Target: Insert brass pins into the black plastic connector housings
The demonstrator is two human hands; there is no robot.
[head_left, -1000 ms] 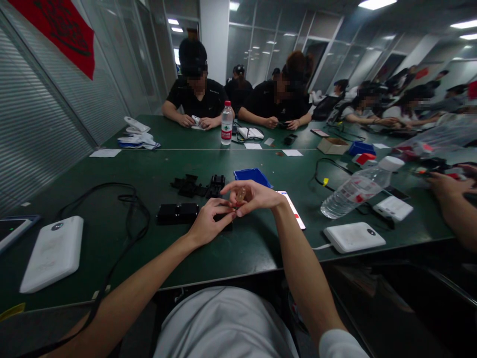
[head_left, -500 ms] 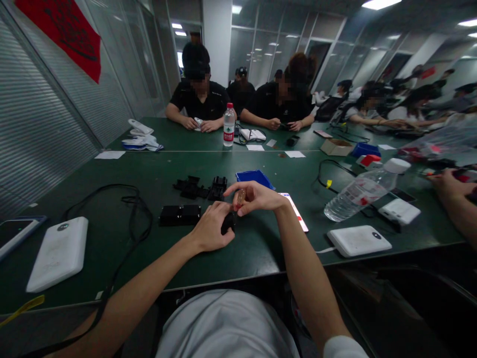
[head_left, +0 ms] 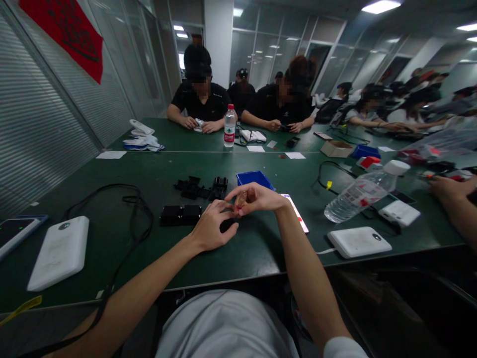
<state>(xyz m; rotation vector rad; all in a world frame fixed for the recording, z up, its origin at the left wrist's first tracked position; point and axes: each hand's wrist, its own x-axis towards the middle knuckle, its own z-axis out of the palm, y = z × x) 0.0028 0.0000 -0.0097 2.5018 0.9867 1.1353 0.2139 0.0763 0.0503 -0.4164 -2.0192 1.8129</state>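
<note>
My right hand (head_left: 257, 198) pinches a small translucent amber piece (head_left: 241, 200) between thumb and fingers; its exact kind is unclear. Beside it, my left hand (head_left: 213, 224) rests low over the table, its thumb apart and its fingers stretched toward the lower end of the amber piece. Whether those fingertips touch it I cannot tell. Something dark (head_left: 225, 225) shows in the gap under the left thumb and fingers, mostly hidden. Left of that hand lies a black rectangular block (head_left: 180, 215). Black plastic parts (head_left: 192, 186) lie just beyond.
A blue tray (head_left: 255, 179) and a phone (head_left: 296, 214) lie past my right hand. Water bottles (head_left: 361, 196), white power banks (head_left: 59, 253) and a black cable (head_left: 139, 201) surround the work spot. Co-workers (head_left: 199, 102) sit across the table, and another person's hand (head_left: 452, 191) is at right.
The left fingers and thumb have spread, and the fingertips have shifted up toward the amber piece. Less of the dark thing under the left hand shows. The right hand has barely moved.
</note>
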